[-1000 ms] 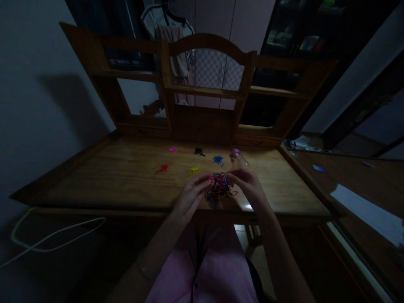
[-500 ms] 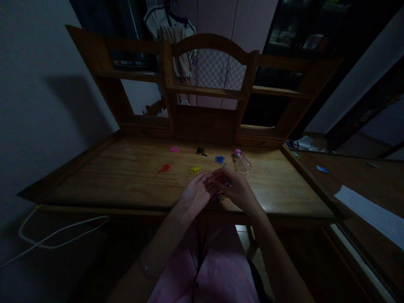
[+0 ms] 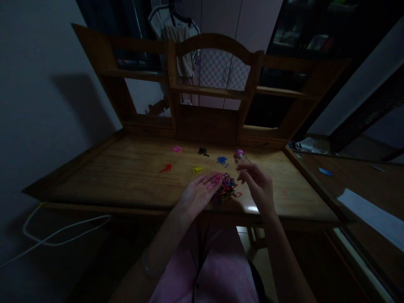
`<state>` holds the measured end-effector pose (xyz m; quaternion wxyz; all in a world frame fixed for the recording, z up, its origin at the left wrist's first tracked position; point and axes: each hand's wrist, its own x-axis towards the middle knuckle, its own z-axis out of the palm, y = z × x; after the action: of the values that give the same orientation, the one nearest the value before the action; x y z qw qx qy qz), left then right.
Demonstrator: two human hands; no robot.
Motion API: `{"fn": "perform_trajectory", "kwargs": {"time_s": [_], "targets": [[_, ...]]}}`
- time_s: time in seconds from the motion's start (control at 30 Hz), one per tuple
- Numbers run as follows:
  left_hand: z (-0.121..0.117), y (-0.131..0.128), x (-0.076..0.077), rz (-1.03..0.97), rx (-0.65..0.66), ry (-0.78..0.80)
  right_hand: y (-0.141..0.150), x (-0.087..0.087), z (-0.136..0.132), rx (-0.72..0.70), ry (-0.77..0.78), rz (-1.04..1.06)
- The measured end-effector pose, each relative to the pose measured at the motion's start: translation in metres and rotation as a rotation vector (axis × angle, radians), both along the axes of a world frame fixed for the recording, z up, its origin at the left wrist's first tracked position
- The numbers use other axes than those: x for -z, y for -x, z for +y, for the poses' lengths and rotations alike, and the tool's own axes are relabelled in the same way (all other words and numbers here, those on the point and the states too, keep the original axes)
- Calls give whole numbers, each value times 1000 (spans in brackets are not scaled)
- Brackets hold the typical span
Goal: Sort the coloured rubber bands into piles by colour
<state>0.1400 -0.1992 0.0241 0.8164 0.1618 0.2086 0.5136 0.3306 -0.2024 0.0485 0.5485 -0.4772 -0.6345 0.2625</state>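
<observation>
My left hand [image 3: 197, 194] is turned palm up at the left side of a mixed heap of coloured rubber bands [image 3: 224, 190]. A few pink rubber bands [image 3: 215, 182] lie on its fingers, held near the fingertips. To the right of the heap, my right hand [image 3: 259, 185] hovers with bent fingers, thumb and forefinger apart; I see nothing in it. Beyond the hands lie small sorted piles: yellow bands [image 3: 197, 169], red bands [image 3: 167, 167], pink bands [image 3: 177, 149], black bands [image 3: 203, 151] and blue bands [image 3: 221, 160].
A clear bottle with a pink cap [image 3: 240, 154] lies behind my right hand, partly hidden by it. A wooden shelf unit [image 3: 208, 90] rises along the back of the desk [image 3: 126, 181]. White paper [image 3: 369, 214] rests on the surface at right; a white cable [image 3: 66, 229] hangs at left.
My right hand has moved away from my left hand to the right, uncovering the mixed heap. Pink bands now show on my left fingers. The view has shifted slightly.
</observation>
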Motion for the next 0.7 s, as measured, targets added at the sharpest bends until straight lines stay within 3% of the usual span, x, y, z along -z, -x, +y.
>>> {"fn": "perform_trajectory", "kwargs": {"time_s": [0.13, 0.2, 0.33, 0.5, 0.7], "targets": [[22, 13, 1, 15, -82, 60, -24, 25, 3, 108, 7, 10], [49, 28, -1, 85, -197, 68, -32, 40, 2, 143, 42, -16], [122, 75, -10, 344, -549, 47, -38, 61, -4, 211, 95, -76], [189, 126, -14, 473, -662, 63, -38, 66, -9, 197, 92, -130], [213, 135, 4, 636, -643, -43, -38, 68, -7, 228, 73, -189]]}}
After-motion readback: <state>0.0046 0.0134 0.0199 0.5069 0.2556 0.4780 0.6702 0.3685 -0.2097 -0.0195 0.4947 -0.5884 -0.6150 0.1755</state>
